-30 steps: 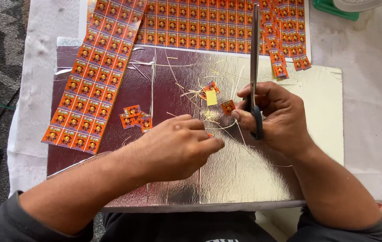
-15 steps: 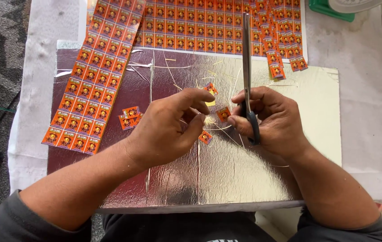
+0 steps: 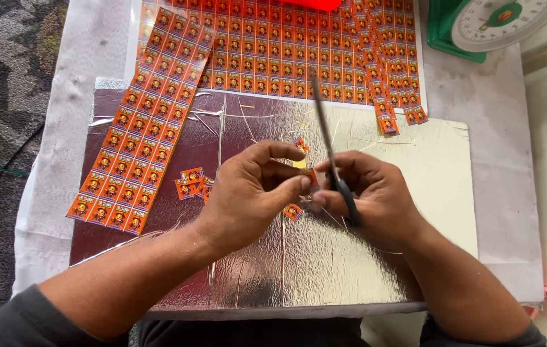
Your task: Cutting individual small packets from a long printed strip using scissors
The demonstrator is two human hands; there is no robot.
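Observation:
My right hand (image 3: 376,196) grips black-handled scissors (image 3: 334,160), blades pointing away from me. My left hand (image 3: 254,193) meets it at the middle of the silver foil board (image 3: 247,276), thumb and forefinger pinching a small orange label (image 3: 310,175) at the scissors. A loose cut label (image 3: 292,211) lies just under the hands, another (image 3: 301,145) sits just beyond my left forefinger, and a few more (image 3: 191,183) lie to the left.
A long strip of orange labels (image 3: 141,135) lies diagonally at the left. A large sheet of the same labels (image 3: 286,48) covers the far side, with narrow cut strips (image 3: 392,96) at its right. A green kitchen scale (image 3: 492,26) stands top right. Thin paper slivers litter the board.
My left hand has moved up and right from the board to meet the right hand at the scissors. The scissors' blades have tilted slightly leftward.

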